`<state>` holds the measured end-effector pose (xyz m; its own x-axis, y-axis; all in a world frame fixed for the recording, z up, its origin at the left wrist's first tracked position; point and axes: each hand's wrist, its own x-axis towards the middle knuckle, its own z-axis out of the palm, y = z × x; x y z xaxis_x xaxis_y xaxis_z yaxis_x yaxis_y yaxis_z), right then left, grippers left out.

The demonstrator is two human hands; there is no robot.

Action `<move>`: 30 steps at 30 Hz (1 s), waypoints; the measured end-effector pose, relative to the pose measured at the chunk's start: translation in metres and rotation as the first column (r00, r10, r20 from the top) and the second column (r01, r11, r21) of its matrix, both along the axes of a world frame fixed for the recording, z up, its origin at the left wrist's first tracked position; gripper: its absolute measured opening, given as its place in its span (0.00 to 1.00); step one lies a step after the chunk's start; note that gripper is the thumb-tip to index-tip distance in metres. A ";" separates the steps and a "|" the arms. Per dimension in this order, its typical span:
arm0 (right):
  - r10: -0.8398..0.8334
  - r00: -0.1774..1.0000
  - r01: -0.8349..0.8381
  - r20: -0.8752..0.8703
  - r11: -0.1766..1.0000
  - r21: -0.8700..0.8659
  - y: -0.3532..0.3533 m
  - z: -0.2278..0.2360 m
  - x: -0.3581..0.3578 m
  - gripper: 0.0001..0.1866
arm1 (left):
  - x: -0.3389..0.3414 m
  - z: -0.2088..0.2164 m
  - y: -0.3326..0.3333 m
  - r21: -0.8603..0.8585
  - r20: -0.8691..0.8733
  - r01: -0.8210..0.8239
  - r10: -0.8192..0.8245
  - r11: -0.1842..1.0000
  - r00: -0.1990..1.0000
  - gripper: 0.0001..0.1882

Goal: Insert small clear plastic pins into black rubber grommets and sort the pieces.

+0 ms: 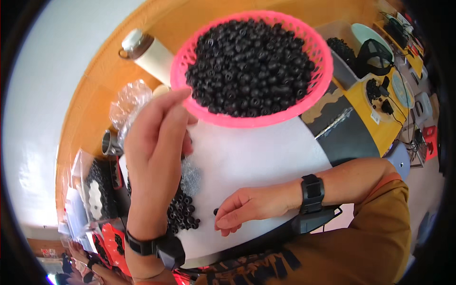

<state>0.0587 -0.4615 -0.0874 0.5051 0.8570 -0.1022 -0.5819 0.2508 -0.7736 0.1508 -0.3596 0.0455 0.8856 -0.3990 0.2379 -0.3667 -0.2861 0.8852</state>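
A pink openwork plastic basket (266,122) at the far middle is heaped with small black round pieces (247,66), several with a hole. My left hand (159,137) is raised at the basket's near left rim, thumb and index finger drawn together; whatever lies between them is hidden. On the white table surface (266,156), my right hand (247,206) rests closed, fingers curled and thumb against them. A single black piece (216,212) shows at its fingertips. Between my hands lie a loose pile of black pieces (183,213) and a patch of tiny silvery bits (190,178).
A cream bottle (149,54), a clear plastic bag (130,102) and a metal cup (111,142) stand left of the basket. A clear box of black pieces (99,185) is farther left. Another person's hands (83,256) show at lower left. Tubs and cables fill the right.
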 end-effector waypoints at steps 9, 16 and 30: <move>-0.190 0.971 0.181 -0.145 0.981 -0.070 -0.004 0.011 0.013 0.13 | -0.074 -0.050 0.150 0.246 -0.181 -0.327 0.375 0.912 0.909 0.08; -0.469 0.819 0.490 -0.331 0.871 -0.021 -0.003 0.002 0.015 0.11 | -0.089 -0.085 0.165 0.350 -0.068 0.123 -0.106 0.929 0.992 0.10; -0.535 0.845 0.533 0.010 0.839 -0.108 0.003 0.007 -0.001 0.09 | -0.075 -0.094 0.118 0.363 0.262 0.189 -0.294 0.912 0.919 0.21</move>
